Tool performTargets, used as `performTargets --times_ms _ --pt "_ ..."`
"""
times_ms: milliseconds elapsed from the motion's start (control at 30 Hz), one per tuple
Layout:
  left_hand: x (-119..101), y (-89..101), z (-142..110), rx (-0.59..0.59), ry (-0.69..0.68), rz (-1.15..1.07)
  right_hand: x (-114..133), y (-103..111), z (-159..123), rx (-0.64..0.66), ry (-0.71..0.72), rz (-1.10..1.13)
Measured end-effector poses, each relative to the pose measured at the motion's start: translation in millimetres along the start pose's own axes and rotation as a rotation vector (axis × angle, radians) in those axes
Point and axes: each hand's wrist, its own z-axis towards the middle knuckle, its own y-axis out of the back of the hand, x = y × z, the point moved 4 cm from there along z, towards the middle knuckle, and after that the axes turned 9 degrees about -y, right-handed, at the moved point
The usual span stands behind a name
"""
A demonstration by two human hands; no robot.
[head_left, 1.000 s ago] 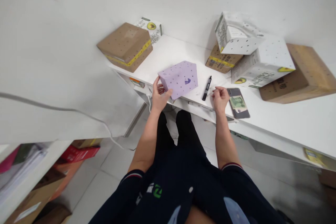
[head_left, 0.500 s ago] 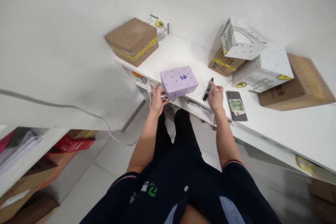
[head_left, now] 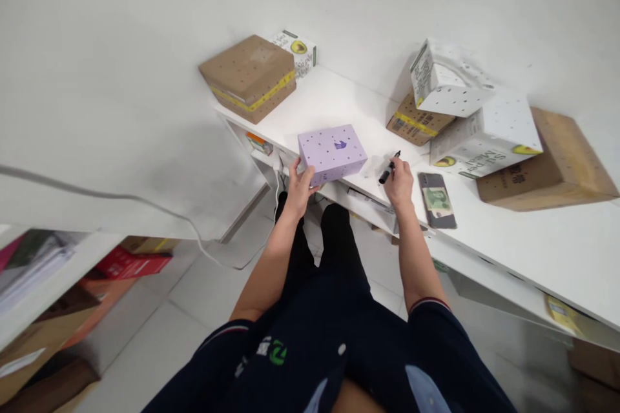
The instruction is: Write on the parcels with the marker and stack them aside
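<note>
Holding the box (head_left: 332, 153) at the surface's (head_left: 334, 98) front edge, our left hand (head_left: 300, 188) grips its near left corner; loosened fingers could let it tip off. Our right hand (head_left: 400, 184) grasps the marker (head_left: 389, 171) (capped or not, we cannot tell), which might smudge. Box and taped cartons (head_left: 252, 71) look closed, contents hidden.
</note>
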Motion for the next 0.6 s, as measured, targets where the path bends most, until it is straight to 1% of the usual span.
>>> performTargets --times_ms 67,100,200,267,300,367,467,567,600 --pt "-0.3 4.9 -0.4 0.027 -0.084 0.123 -1.0 0.7 -1.1 -0.011 -0.023 0.018" --pt "-2.5 7.4 -0.7 0.045 -0.155 0.223 -0.2 0.5 -1.0 -0.002 -0.03 0.005" --pt "-15.2 10.6 -2.8 0.135 -0.444 0.644 3.3 -0.7 0.4 0.032 -0.047 -0.062" --pt "-22.2 10.9 -3.2 0.185 -0.597 0.929 4.5 -1.5 1.7 0.036 -0.054 -0.079" --pt "-24.1 11.6 -2.0 0.198 -0.647 1.041 4.3 -1.9 2.3 0.033 -0.057 -0.076" --pt "-24.8 14.6 3.4 0.21 -0.715 1.187 2.8 -3.1 3.3 0.026 -0.062 -0.054" --pt "-19.9 18.0 16.0 0.264 -0.836 1.236 -0.8 -5.1 4.2 0.024 -0.066 -0.031" --pt "-16.5 15.3 25.8 0.372 -0.992 1.125 -3.2 -5.7 4.3 0.017 -0.066 -0.019" --pt "-17.8 13.8 27.8 0.379 -1.03 1.069 -3.5 -5.4 4.2 0.013 -0.064 -0.012"
